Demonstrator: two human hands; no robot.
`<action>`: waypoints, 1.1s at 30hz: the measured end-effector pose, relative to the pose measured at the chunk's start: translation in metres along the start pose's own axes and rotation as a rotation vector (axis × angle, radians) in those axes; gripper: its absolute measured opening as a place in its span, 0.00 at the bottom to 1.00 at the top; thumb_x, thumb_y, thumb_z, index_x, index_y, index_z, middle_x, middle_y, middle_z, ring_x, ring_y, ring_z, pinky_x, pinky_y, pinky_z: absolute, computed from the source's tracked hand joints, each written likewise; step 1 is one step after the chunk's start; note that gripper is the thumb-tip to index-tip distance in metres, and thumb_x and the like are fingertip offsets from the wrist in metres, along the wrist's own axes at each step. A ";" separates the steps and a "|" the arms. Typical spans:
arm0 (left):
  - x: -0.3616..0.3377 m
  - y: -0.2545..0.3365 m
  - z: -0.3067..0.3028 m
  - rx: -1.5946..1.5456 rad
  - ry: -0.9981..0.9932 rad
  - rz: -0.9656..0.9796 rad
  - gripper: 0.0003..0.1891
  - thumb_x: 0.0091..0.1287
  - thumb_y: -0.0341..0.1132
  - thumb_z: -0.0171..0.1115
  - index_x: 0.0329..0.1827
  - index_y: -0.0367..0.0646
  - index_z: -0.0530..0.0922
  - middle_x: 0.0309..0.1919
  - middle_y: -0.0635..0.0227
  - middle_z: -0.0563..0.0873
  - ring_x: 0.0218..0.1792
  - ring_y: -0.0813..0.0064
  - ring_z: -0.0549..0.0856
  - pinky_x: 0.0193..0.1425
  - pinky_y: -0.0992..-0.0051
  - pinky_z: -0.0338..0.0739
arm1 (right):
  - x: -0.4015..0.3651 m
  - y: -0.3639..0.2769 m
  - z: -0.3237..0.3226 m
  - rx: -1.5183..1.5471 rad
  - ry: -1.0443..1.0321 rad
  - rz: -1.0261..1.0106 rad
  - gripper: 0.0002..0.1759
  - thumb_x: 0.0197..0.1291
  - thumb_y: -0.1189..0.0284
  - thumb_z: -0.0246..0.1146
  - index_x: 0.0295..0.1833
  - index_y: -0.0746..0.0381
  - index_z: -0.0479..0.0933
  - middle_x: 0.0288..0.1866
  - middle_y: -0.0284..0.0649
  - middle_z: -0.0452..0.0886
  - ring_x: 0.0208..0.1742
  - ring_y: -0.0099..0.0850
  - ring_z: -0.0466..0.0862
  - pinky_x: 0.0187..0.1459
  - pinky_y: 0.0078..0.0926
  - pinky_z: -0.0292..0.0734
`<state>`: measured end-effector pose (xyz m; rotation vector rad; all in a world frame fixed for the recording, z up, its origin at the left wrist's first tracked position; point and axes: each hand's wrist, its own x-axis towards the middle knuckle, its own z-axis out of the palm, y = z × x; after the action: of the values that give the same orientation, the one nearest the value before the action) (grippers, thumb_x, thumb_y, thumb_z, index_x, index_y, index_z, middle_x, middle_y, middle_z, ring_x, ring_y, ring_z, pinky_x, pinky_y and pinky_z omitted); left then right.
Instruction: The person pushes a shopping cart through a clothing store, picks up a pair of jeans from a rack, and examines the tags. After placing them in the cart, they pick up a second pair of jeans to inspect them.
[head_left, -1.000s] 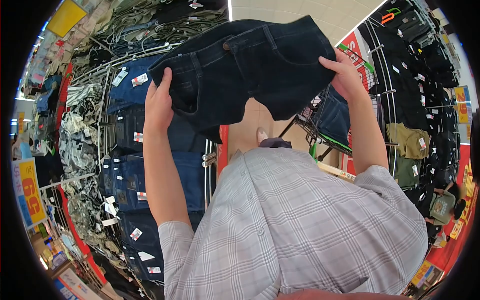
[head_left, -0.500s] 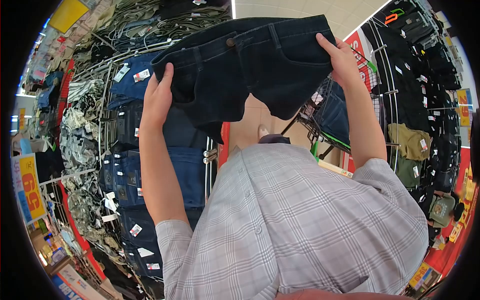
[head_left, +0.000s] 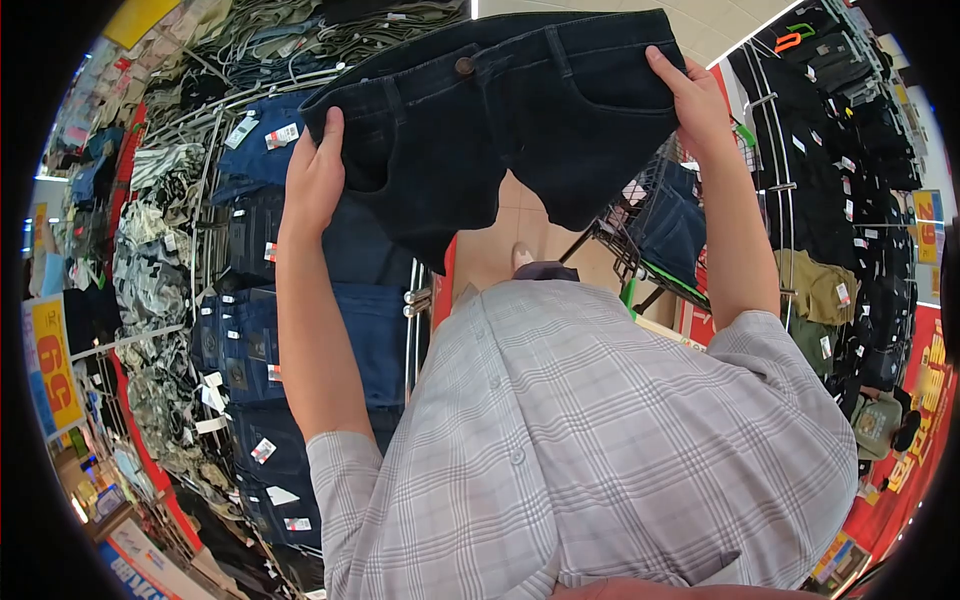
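A pair of dark blue jeans (head_left: pixel 510 120) is stretched out by the waistband in front of me, with its front button and both front pockets facing me. My left hand (head_left: pixel 315 175) is closed on the left end of the waistband, thumb on the near side. The right end is gripped by my right hand (head_left: pixel 697 105), its thumb lying near the pocket. The fingers of both hands are mostly hidden behind the denim. The legs hang away from me and look foreshortened.
Folded and hanging jeans with tags (head_left: pixel 300 350) fill a rack at left, beside camouflage garments (head_left: pixel 155 270). A shopping cart (head_left: pixel 665 235) holding denim stands ahead at right. Dark trousers (head_left: pixel 815 150) hang on the right rack. A yellow price sign (head_left: pixel 55 365) is at far left.
Both hands have lifted the jeans slightly, and they sit higher in view. The right hand has also shifted a little to the right. The grip on both ends stays the same.
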<state>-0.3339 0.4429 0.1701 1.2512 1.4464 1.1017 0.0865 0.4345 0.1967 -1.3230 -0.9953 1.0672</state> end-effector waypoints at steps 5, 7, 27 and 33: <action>-0.006 0.007 0.003 0.035 0.044 0.004 0.26 0.80 0.51 0.54 0.62 0.35 0.79 0.53 0.66 0.87 0.53 0.76 0.81 0.61 0.77 0.72 | 0.000 -0.002 -0.001 0.009 -0.013 -0.014 0.19 0.67 0.62 0.70 0.53 0.67 0.84 0.45 0.38 0.89 0.44 0.23 0.87 0.47 0.19 0.80; -0.007 0.008 0.004 0.047 0.047 0.025 0.25 0.80 0.51 0.54 0.62 0.35 0.80 0.52 0.66 0.87 0.52 0.77 0.81 0.60 0.77 0.72 | 0.000 -0.002 -0.001 0.010 -0.015 -0.016 0.19 0.67 0.62 0.70 0.53 0.67 0.84 0.46 0.38 0.89 0.44 0.23 0.87 0.48 0.19 0.80; -0.003 -0.011 0.009 -0.520 -0.043 -0.172 0.21 0.79 0.44 0.58 0.63 0.34 0.78 0.59 0.62 0.85 0.60 0.69 0.84 0.64 0.71 0.77 | -0.008 0.000 0.000 0.070 -0.008 0.036 0.18 0.68 0.64 0.69 0.54 0.68 0.84 0.48 0.40 0.89 0.46 0.25 0.88 0.51 0.22 0.81; -0.012 -0.004 0.018 -0.623 0.023 -0.171 0.20 0.79 0.44 0.58 0.59 0.33 0.79 0.57 0.60 0.87 0.55 0.68 0.87 0.59 0.72 0.80 | -0.007 0.004 0.003 0.073 -0.004 0.035 0.18 0.68 0.63 0.69 0.54 0.67 0.84 0.46 0.39 0.90 0.44 0.24 0.88 0.47 0.21 0.82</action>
<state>-0.3158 0.4315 0.1638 0.6642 1.0749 1.3133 0.0814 0.4281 0.1928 -1.2837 -0.9308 1.1222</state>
